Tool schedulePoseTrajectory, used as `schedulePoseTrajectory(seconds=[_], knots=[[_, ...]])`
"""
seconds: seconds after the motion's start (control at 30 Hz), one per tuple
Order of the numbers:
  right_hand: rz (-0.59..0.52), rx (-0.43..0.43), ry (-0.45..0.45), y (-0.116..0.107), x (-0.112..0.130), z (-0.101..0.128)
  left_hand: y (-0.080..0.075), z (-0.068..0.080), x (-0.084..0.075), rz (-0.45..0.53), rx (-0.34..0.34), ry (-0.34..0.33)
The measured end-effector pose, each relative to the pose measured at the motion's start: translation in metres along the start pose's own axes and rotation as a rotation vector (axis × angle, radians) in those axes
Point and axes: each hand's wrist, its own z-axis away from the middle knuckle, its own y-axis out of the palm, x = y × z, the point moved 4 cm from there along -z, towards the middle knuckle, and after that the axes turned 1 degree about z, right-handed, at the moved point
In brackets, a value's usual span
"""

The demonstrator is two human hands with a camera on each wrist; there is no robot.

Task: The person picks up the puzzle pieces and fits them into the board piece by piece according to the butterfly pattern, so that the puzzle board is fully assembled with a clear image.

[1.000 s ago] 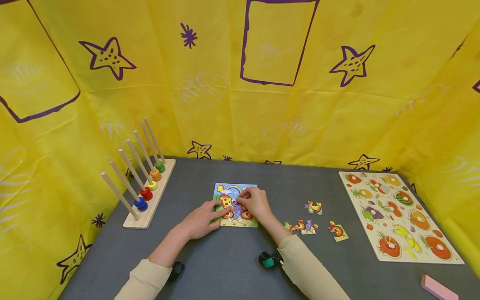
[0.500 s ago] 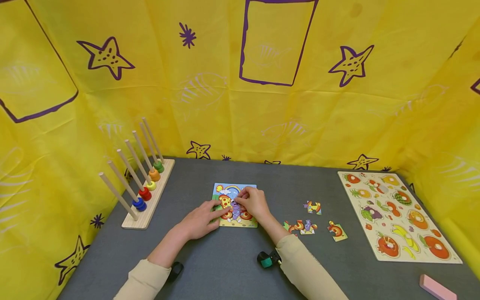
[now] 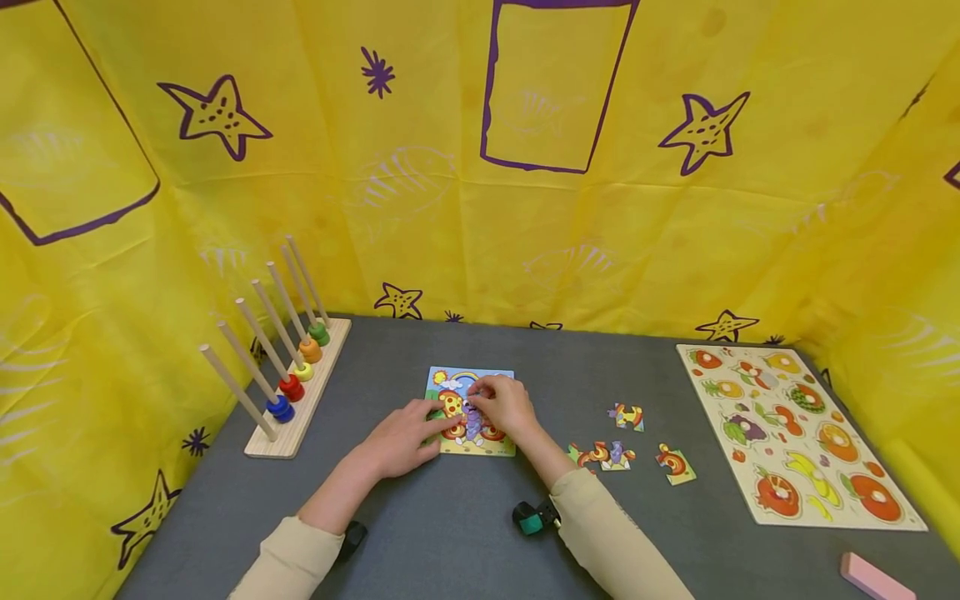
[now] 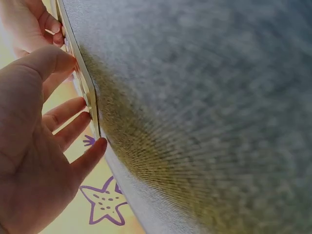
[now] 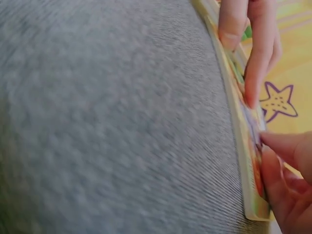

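A small jigsaw board [image 3: 457, 447] with a purple creature and red-and-yellow wings lies mid-table in the head view. My left hand [image 3: 403, 440] rests at its left side, fingers fairly straight, with fingertips on the picture. In the left wrist view, that hand's fingers [image 4: 73, 127] are spread along the board's edge. My right hand [image 3: 507, 408] bends over the upper right of the board, thumb and index finger pinching a puzzle piece at the purple creature's head. Most of this piece is hidden by the fingers. The right wrist view shows the thumb and fingers [image 5: 279, 183] close against the board.
Loose puzzle pieces [image 3: 628, 416] lie right of the board, including a corner piece [image 3: 677, 464]. A fruit puzzle board [image 3: 806, 433] and a pink block [image 3: 876, 577] are farther right. At left stands a wooden peg stand [image 3: 298, 408] with coloured rings. Yellow cloth [image 3: 450, 225] surrounds the table.
My right hand has shifted very slightly left, its fingertips moving a little over the board. The left hand and the loose pieces stay where they were.
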Motion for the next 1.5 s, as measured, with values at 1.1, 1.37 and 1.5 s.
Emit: schedulePoseTrajectory(seconds=[1.1,1.37,1.5], knots=[[-0.342,-0.051,0.027,-0.056,-0.047,0.043,0.004,-0.018,-0.011,0.050,0.076,0.030],[-0.099,-0.216,0.002,-0.099,-0.087,0.068,0.004,-0.018,-0.013,0.020,0.047,0.062],[0.030,-0.255,0.001,-0.117,-0.108,0.080,0.004,-0.019,-0.013,0.015,0.043,0.064]])
